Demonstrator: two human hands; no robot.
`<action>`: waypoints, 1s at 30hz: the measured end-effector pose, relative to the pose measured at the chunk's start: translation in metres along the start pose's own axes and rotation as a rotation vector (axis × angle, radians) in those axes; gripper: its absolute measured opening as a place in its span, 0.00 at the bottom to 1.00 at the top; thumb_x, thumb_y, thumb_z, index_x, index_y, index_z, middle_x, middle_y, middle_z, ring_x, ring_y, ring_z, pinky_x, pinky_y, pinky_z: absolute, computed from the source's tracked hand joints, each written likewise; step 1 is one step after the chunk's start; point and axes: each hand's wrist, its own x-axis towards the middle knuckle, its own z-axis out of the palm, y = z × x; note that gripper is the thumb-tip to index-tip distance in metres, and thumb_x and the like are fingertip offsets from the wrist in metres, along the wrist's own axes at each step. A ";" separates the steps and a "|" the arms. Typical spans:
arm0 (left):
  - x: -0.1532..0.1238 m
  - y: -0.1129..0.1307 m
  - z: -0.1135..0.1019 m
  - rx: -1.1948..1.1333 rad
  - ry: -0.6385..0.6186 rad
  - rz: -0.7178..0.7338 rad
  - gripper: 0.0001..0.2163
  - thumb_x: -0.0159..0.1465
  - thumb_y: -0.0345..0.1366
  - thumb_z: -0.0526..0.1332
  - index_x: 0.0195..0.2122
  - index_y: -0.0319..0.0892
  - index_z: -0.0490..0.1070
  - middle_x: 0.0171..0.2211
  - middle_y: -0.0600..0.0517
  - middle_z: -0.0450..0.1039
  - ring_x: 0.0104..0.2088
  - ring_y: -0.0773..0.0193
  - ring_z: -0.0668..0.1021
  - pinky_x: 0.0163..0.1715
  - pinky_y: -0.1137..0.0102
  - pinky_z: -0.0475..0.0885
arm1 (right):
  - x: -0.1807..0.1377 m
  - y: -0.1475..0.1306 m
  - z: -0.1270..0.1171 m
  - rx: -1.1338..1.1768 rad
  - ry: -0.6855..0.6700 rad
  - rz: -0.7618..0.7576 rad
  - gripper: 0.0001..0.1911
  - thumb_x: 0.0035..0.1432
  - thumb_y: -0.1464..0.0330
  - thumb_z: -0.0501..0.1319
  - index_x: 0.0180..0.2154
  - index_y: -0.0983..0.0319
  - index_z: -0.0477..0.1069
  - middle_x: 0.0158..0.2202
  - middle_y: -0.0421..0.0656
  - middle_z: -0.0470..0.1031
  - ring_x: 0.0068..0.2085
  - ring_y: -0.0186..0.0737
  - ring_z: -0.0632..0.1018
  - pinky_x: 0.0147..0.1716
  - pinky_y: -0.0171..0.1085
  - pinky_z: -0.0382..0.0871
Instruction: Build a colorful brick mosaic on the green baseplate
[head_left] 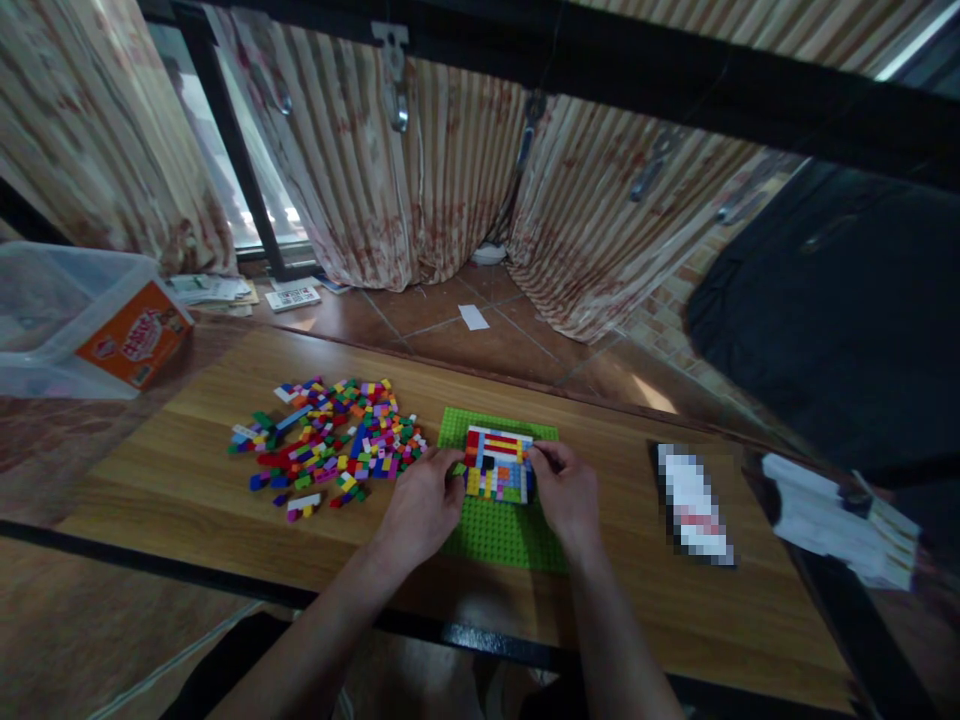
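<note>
Left grip (424,503) pinches green brick (459,468); right grip (568,492), closure unclear, meets right edge of model (501,472), presumably to steady it.

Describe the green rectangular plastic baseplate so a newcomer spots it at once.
On the long brown wood-grained table, right of the loose multicoloured plastic bricks, lies the green rectangular plastic baseplate. Unlike those small pieces, it is one broad studded sheet.

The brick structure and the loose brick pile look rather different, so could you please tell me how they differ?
The brick pile lies scattered on the wooden table, while the brick structure sits on the green baseplate. The brick pile spreads wide with a ragged outline; the brick structure is smaller and roughly rectangular, its bricks set in rows. Both are multicoloured.
</note>
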 end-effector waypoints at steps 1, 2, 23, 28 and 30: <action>0.000 0.000 0.000 0.001 0.001 -0.003 0.15 0.62 0.26 0.56 0.49 0.38 0.75 0.42 0.44 0.77 0.40 0.58 0.79 0.44 0.64 0.73 | 0.000 0.000 0.000 0.000 -0.004 -0.001 0.18 0.56 0.57 0.57 0.37 0.63 0.78 0.36 0.50 0.83 0.37 0.48 0.81 0.39 0.43 0.72; 0.000 0.000 0.000 0.002 0.004 -0.006 0.16 0.62 0.26 0.56 0.49 0.38 0.74 0.42 0.44 0.77 0.40 0.58 0.79 0.45 0.64 0.73 | 0.001 0.000 -0.001 0.003 -0.010 -0.003 0.19 0.57 0.57 0.56 0.37 0.63 0.78 0.36 0.50 0.83 0.38 0.48 0.81 0.39 0.43 0.72; -0.001 -0.002 0.002 0.009 0.024 0.030 0.15 0.62 0.26 0.55 0.48 0.40 0.74 0.39 0.47 0.76 0.40 0.59 0.78 0.45 0.64 0.73 | 0.002 0.003 0.007 0.111 -0.018 0.048 0.18 0.53 0.58 0.61 0.40 0.63 0.77 0.37 0.49 0.83 0.37 0.47 0.82 0.40 0.44 0.74; 0.001 -0.004 0.001 -0.021 0.053 0.020 0.18 0.60 0.25 0.57 0.51 0.38 0.72 0.40 0.46 0.76 0.41 0.59 0.78 0.44 0.65 0.74 | 0.003 0.005 0.007 0.122 -0.032 0.056 0.17 0.53 0.58 0.61 0.39 0.63 0.77 0.36 0.49 0.82 0.36 0.47 0.81 0.39 0.44 0.74; 0.002 -0.006 0.001 -0.047 0.074 -0.004 0.19 0.59 0.24 0.58 0.52 0.37 0.70 0.39 0.46 0.75 0.40 0.59 0.78 0.42 0.65 0.74 | 0.004 0.005 0.005 0.126 -0.051 0.045 0.17 0.53 0.58 0.61 0.39 0.63 0.77 0.37 0.49 0.82 0.37 0.47 0.81 0.40 0.45 0.74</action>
